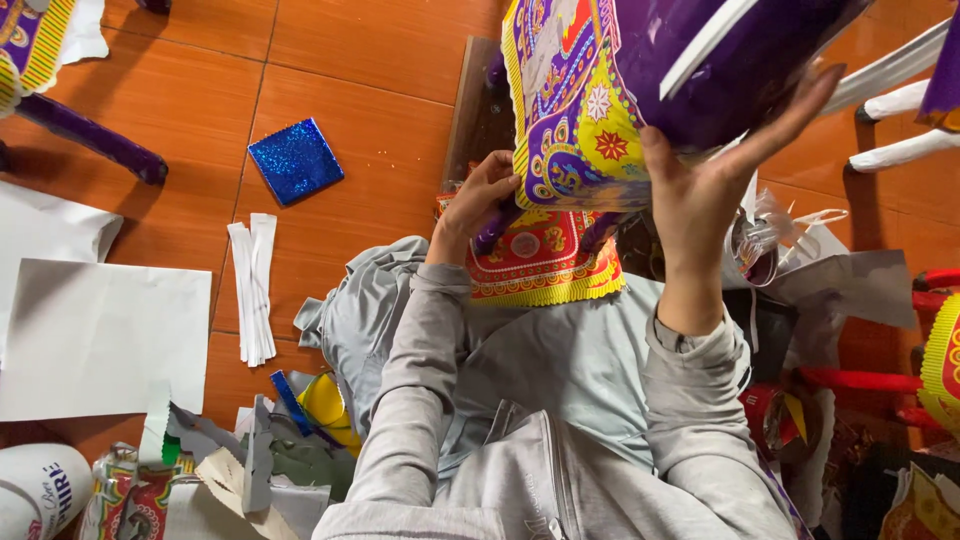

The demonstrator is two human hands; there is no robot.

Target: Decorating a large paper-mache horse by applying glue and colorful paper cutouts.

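I hold up a purple paper figure [690, 70] covered with a patterned purple, yellow and red paper cloth [570, 120]. My right hand [710, 170] presses flat against the figure's purple side, fingers spread. My left hand [478, 205] pinches the lower left edge of the patterned paper, near a purple leg of the figure. A red and yellow fringed paper piece [540, 262] hangs just below, over my lap. Both arms wear grey sleeves.
On the orange tiled floor lie a blue glitter square [296, 160], white paper strips [252, 290], a large white sheet [100, 340] and paper scraps [250, 460]. A purple rod [90, 135] lies at left. White legs [900, 100] and red pieces [860, 380] sit at right.
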